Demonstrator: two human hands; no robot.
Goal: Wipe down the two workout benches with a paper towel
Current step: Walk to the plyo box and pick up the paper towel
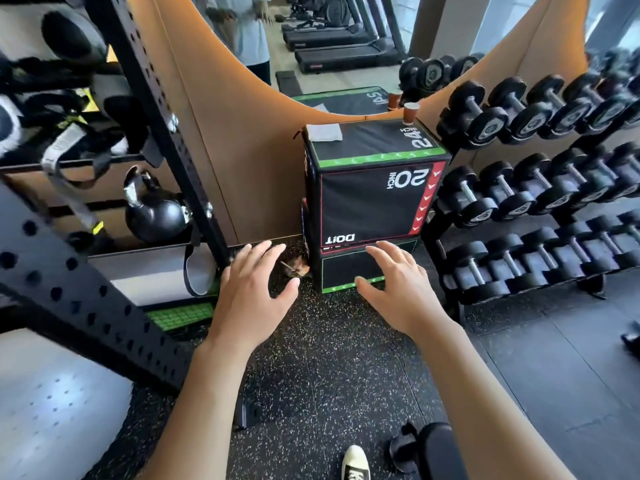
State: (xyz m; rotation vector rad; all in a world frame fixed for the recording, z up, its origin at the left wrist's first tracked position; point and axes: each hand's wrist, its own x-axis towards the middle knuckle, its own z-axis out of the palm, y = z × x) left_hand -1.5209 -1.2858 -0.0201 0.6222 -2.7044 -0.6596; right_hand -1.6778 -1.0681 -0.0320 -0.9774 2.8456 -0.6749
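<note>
From the head camera, both arms reach forward over a speckled black rubber floor (318, 368). The left hand (251, 292) and the right hand (398, 289) hang palm-down with fingers spread apart, holding nothing and touching nothing. Ahead of them stands a black plyometric jump box (374, 202) marked "24 INCH" on top and "20 INCH" on its front face, set against a tan wall with a mirror (311, 46) above. A folded white paper towel (324, 132) lies flat on the box's top at the far left corner, well apart from both hands. A brown paper cup (410, 112) stands at the top's far right corner. A dumbbell rack (540, 188) fills the right side, just beside the box. On the left a black perforated steel rack (145, 98) holds a kettlebell (152, 213) and hanging straps. A padded black bench end (440, 452) shows at the bottom edge, near a sneaker (355, 462).
</note>
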